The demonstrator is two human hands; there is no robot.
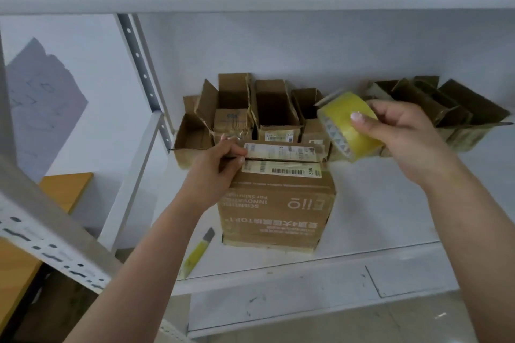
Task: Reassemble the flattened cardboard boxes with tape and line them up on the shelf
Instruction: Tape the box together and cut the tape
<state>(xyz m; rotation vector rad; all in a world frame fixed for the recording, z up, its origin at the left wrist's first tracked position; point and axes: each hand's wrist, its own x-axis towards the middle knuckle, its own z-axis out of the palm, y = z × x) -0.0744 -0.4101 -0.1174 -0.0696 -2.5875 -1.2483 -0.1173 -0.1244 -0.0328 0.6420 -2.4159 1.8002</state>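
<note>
Left hand point(220, 164) pinching brown printed cardboard box point(278, 198) seam; right hand point(401, 133) gripping yellow tape roll point(348, 127); taping pending; open boxes point(267, 108) lining up behind hands.

A person's two bare arms reach onto a white metal shelf point(376, 203). The left hand point(220, 164) grips the top left edge of a closed cardboard box point(278, 203) with its printing upside down and barcode labels across the flap seam. The right hand point(401, 133) holds a roll of yellowish packing tape point(348, 125) above and right of it. Behind stand open cardboard boxes point(250, 114) in a row, with more point(451, 111) at the right. A yellow utility knife point(199, 253) lies near the shelf's front edge.
</note>
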